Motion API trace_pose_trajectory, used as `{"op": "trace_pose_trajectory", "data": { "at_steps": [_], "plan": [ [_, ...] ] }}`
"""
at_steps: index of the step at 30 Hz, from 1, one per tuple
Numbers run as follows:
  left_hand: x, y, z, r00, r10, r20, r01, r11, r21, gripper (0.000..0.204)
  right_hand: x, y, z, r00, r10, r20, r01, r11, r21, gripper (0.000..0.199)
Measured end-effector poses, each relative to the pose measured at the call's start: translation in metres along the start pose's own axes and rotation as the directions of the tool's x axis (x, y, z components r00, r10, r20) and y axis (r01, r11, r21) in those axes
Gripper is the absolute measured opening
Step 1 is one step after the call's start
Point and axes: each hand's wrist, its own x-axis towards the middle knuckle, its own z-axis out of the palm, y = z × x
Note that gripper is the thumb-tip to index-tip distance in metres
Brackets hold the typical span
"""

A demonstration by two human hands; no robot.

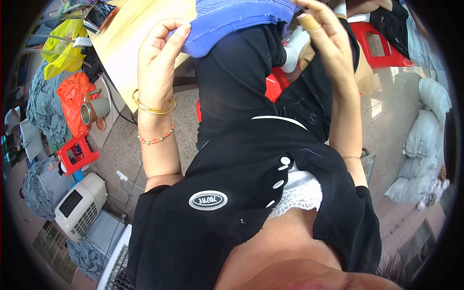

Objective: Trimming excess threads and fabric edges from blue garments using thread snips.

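Observation:
My left hand (162, 50) pinches the left end of a blue cloth piece (237, 21) between thumb and forefinger. The cloth has a ribbed or stitched surface and a smoother band along its lower edge, and its top runs out of view. It stretches across above my black-trousered knee, at the edge of the pale wooden table (126, 43). My right hand (331, 41) is at the cloth's right end, its fingers bent together, a tan wrap (309, 22) round one finger. Whether these fingertips grip the cloth or a thread, I cannot make out.
Left of the table hang yellow (60, 48) and orange (76, 99) bags and a grey mug (94, 110). A red stool (77, 155), grey cloth heaps and a white appliance (79, 208) stand lower left. White sacks (420, 140) lie right. Another person sits at upper right.

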Motion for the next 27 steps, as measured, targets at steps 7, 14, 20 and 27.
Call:
{"op": "trace_pose_trajectory", "data": {
  "at_steps": [7, 14, 20, 27],
  "plan": [
    [-0.002, 0.014, 0.013, 0.986, 0.113, -0.120, -0.039, 0.868, 0.495, 0.013, -0.026, 0.030, 0.012, 0.960, -0.265, -0.094, 0.258, 0.963, -0.084, 0.033],
    [0.001, 0.040, 0.042, 0.833, 0.539, 0.121, -0.390, 0.420, 0.819, 0.014, -0.039, 0.038, 0.001, 0.968, -0.171, -0.185, 0.170, 0.985, -0.022, 0.029],
    [0.014, 0.036, 0.049, 0.845, 0.487, 0.220, -0.433, 0.381, 0.817, 0.016, -0.035, 0.049, 0.008, 0.959, -0.211, -0.192, 0.210, 0.977, -0.026, 0.029],
    [0.017, 0.035, 0.046, 0.840, 0.477, 0.259, -0.463, 0.382, 0.799, 0.016, -0.033, 0.051, 0.017, 0.981, -0.160, -0.109, 0.164, 0.986, 0.033, 0.031]
  ]
}}
